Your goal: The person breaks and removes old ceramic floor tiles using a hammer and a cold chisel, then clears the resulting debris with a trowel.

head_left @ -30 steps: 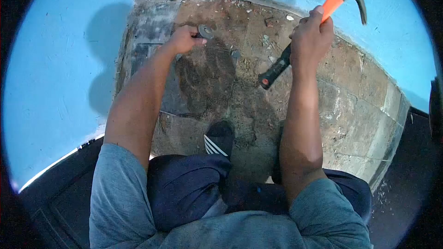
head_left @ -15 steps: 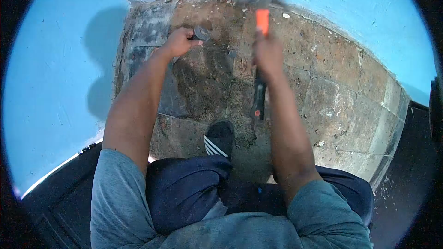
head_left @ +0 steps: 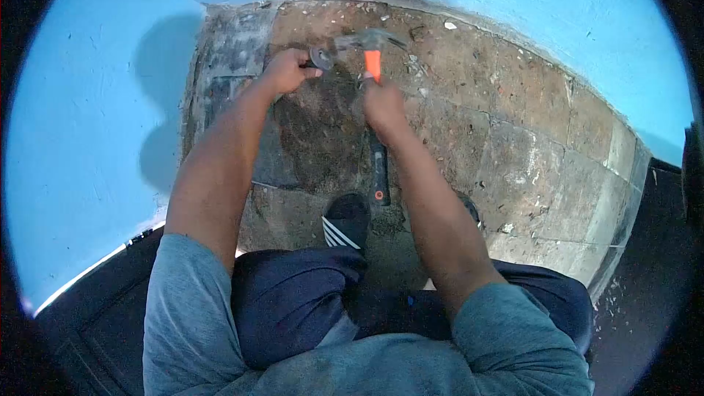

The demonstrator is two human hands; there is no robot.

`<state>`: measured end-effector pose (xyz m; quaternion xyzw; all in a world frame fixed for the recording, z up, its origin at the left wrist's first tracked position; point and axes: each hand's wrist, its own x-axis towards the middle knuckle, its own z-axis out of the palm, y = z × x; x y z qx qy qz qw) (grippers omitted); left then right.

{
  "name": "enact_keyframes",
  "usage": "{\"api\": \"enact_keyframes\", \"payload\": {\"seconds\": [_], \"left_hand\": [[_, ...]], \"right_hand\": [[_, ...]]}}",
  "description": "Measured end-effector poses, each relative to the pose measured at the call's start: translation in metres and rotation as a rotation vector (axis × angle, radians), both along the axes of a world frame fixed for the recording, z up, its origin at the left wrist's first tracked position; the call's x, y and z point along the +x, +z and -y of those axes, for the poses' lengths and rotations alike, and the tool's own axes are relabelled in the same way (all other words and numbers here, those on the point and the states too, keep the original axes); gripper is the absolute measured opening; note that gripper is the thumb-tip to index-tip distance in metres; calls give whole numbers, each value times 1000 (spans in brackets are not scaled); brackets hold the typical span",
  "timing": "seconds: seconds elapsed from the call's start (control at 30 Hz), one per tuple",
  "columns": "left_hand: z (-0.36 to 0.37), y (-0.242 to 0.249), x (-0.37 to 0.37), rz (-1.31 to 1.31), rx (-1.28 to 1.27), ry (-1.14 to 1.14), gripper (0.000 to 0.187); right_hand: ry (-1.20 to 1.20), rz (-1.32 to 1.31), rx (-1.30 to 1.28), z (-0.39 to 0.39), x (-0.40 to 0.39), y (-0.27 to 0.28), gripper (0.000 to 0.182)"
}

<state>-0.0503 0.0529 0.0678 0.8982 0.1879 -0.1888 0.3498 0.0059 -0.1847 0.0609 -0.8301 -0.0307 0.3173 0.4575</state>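
Observation:
My left hand is closed around a chisel with a dark round guard at its near end, low over the floor by the left wall. The chisel's far part is hidden by the hand. In my right hand is a claw hammer, gripped partway up its black handle below an orange neck. The hammer's grey head lies level with the chisel, its striking face blurred and close to the round guard. The handle's end hangs down toward my feet.
Worn, dirty floor tiles with scattered chips lie below my hands. Blue walls rise on the left and ahead. My foot in a black striped slide sandal is close under the hammer handle; a dark door-like panel stands at lower left.
The right hand has swung the hammer left and slightly down, bringing its head from near the far wall to beside the chisel. The left hand has barely moved.

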Motion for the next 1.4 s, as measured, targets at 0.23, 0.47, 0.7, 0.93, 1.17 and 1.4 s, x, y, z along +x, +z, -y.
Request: {"api": "enact_keyframes", "payload": {"seconds": [0.23, 0.47, 0.7, 0.93, 1.17, 1.4], "left_hand": [[-15, -21, -4, 54, -11, -1, 34], [13, -7, -8, 81, 75, -8, 34], [8, -7, -15, 86, 74, -40, 31], [7, 4, -7, -5, -62, 7, 31], [-3, -12, -9, -5, 8, -16, 33], [-8, -33, -9, 42, -149, -92, 33]], "right_hand": [[-245, -116, 123, 44, 34, -4, 43], [-397, -192, 187, 88, 66, -47, 33], [-413, -242, 196, 86, 63, -40, 34], [-425, -201, 186, 72, 63, -6, 30], [-446, -100, 389, 81, 80, 31, 32], [-655, 218, 483, 77, 80, 70, 36]]}}
